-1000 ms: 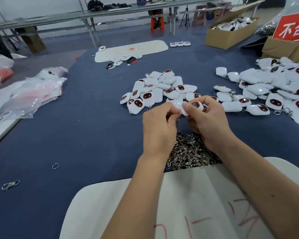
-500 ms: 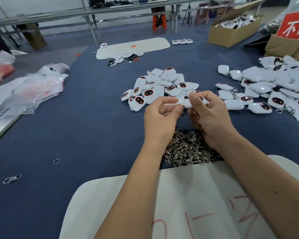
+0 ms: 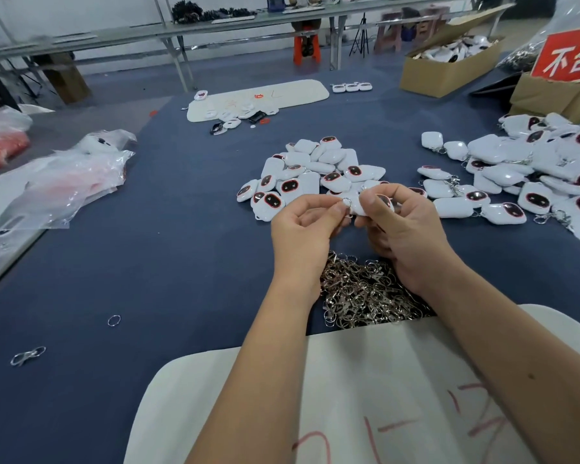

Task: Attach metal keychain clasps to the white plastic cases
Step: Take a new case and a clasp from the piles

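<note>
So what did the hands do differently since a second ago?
Not much. The left hand now shows a small metal ring pinched at its fingertips against the white case, which the right hand keeps gripping. The clasp pile and both case piles stayed put.

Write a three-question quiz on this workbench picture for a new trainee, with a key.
1. True or false: the left hand pinches a small metal ring at the edge of the white case that the right hand grips.
2. Where does the heap of metal clasps lie? A) beneath the hands B) in the cardboard box C) on the plastic bags
3. Fill in: the finished cases with clasps are piled on the person's ____ side.

Key: 1 true; 2 A; 3 right.
</note>
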Demonstrator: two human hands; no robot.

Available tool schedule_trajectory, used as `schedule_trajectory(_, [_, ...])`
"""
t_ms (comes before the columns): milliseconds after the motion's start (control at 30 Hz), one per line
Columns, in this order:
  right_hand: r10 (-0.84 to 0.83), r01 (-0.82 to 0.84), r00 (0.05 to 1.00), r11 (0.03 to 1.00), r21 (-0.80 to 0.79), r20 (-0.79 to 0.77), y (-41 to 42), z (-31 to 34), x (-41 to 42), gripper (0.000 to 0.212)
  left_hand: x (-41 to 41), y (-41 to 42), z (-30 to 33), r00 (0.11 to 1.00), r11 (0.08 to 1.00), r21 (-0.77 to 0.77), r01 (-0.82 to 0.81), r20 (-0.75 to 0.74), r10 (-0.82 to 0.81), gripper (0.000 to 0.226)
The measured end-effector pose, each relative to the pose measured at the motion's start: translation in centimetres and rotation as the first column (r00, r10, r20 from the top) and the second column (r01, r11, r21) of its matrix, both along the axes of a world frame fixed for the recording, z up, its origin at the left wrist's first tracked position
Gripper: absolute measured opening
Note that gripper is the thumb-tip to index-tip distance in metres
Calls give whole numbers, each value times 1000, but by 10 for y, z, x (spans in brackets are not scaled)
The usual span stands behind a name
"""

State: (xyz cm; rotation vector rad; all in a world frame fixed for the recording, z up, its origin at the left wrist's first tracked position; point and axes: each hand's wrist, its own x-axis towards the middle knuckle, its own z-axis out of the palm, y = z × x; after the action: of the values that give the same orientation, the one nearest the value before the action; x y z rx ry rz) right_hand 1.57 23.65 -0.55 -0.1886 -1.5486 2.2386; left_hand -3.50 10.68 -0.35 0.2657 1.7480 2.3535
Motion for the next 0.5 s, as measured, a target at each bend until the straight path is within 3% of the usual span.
schedule_trajectory(167, [42, -42, 999, 998, 56, 2, 5, -4, 0, 47, 0, 1, 0, 999, 999, 16, -51, 2, 51, 11])
schedule_trajectory(300, [62, -61, 998, 997, 40, -12, 6, -6, 0, 35, 1, 1, 0, 996, 997, -31, -77, -40, 76, 17])
schedule_trajectory(500, [31, -31, 999, 999, 18, -18, 6, -4, 2, 32, -1, -1, -4, 940, 942, -298, -154, -338, 47, 24])
